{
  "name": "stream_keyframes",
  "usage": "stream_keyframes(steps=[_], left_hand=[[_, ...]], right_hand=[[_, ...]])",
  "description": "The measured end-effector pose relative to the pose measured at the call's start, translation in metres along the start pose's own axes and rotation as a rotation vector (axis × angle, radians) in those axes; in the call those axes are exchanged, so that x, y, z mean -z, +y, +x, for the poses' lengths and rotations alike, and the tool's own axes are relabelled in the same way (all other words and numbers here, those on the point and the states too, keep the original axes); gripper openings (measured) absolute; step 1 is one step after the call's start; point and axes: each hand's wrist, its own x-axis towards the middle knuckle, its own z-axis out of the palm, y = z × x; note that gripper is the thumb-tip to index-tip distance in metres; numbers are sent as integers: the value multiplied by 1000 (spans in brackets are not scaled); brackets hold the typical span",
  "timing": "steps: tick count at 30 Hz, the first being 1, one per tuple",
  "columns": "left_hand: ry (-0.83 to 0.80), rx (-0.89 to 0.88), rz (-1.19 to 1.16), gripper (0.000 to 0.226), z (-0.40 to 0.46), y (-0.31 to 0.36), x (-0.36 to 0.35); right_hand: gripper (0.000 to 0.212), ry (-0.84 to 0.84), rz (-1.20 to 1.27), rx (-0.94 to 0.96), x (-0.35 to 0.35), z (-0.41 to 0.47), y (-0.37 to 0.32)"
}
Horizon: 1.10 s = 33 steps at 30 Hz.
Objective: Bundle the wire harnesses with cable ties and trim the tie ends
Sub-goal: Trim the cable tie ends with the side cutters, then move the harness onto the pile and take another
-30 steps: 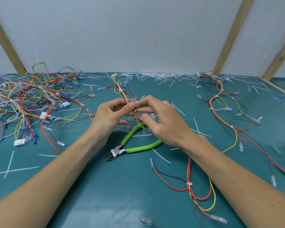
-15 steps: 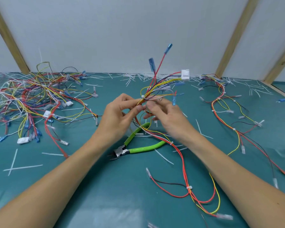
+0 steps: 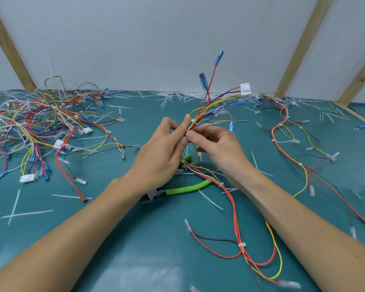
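Note:
My left hand (image 3: 162, 152) and my right hand (image 3: 217, 148) pinch one wire harness (image 3: 211, 108) between them above the teal table. Its red, yellow, blue and white wires fan upward to blue terminals and a white connector (image 3: 245, 89). A white cable tie (image 3: 193, 121) wraps the bundle right at my fingertips. The rest of the harness trails down across the table towards me, with another tie (image 3: 242, 244) on it. Green-handled cutters (image 3: 177, 189) lie on the table under my hands, jaws pointing left, partly hidden by my left wrist.
A tangled pile of harnesses (image 3: 40, 127) covers the left of the table (image 3: 114, 239). Another harness (image 3: 293, 144) snakes along the right. Cut tie ends (image 3: 177, 96) litter the back edge and lie scattered on the left. Wooden struts stand against the white wall.
The harness end was lying flat towards the back; both hands lifted it so its wires and connectors now stand up above my fingers. Over the last half second little moved.

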Motion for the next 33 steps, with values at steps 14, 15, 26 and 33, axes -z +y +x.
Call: stream_keyframes(steps=[14,15,26,33], left_hand=[[-79,-73,-146,57,-2,0,-3],[-50,-53,-164,59,-2,2,-4],[153,524,-521,24,7,54,-10],[-507,373,-625,37,-10,115,-47]], right_hand=[[7,110,52,-57,0,-2,-7],[8,122,92,-77,1,0,-10],[18,310,411,-74,39,24,-56],[22,529,262,-91,78,59,-72]])
